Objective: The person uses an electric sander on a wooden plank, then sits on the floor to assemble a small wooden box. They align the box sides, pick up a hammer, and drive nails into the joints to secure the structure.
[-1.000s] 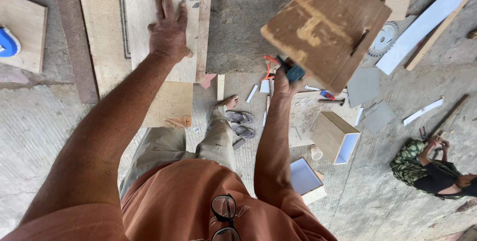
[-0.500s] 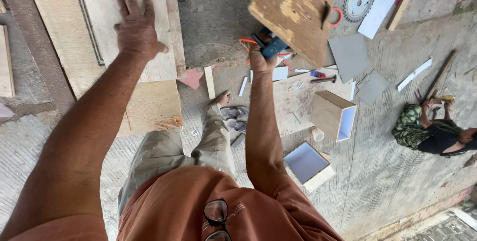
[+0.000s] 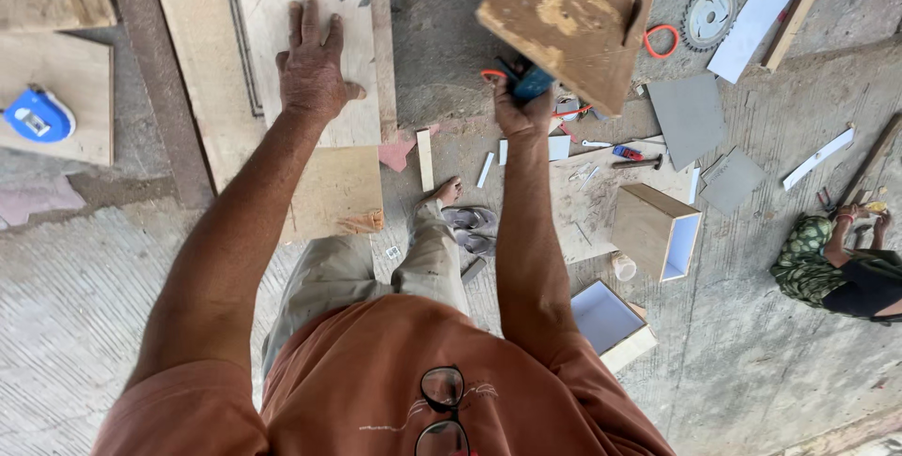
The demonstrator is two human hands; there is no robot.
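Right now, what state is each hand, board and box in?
Left hand: flat, fingers spread, on the plywood strip.
Right hand: gripping a blue tool under a raised, tilted brown board.
Wooden box: on its side, open.
White box: open, facing up.

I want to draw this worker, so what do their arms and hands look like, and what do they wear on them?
Both arms are bare from the short orange sleeves of a T-shirt down to the fingers. The left hand and right hand wear no gloves, and no rings, watch or bracelets show. The hands look dusty.
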